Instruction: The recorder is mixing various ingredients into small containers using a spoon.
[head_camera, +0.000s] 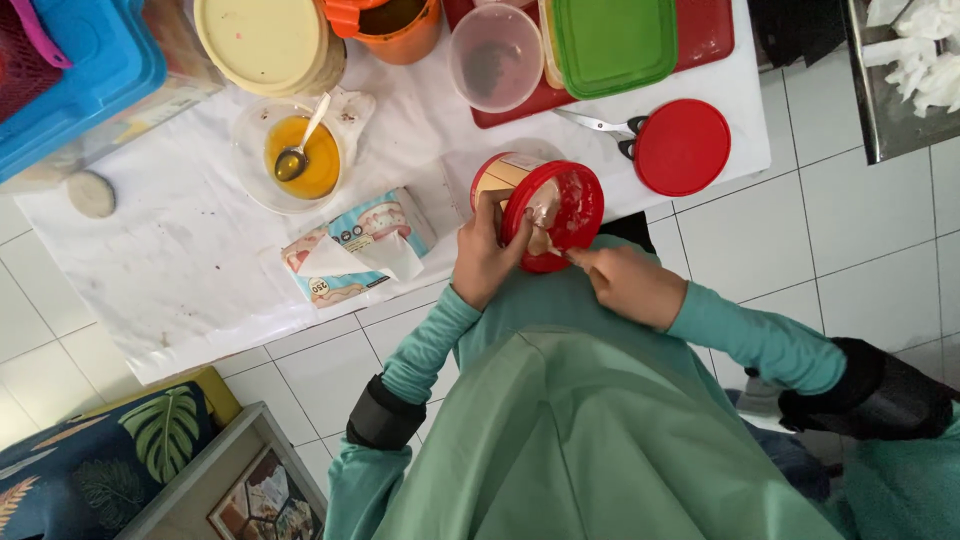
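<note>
My left hand (484, 255) grips a round red tub (560, 205), tilted on its side at the near edge of the white table (180, 260), its open mouth facing me. My right hand (628, 283) reaches into the tub's mouth with its fingertips, pinching something small and pale that I cannot make out. The tub's inside wall is smeared with a pale residue.
A red lid (684, 147) and scissors (600, 124) lie right of the tub. A tissue pack (355, 245) and a glass bowl of yellow liquid with a spoon (295, 155) sit to the left. A green-lidded box (612, 40), clear cup (495, 55) and orange container (395, 25) stand behind.
</note>
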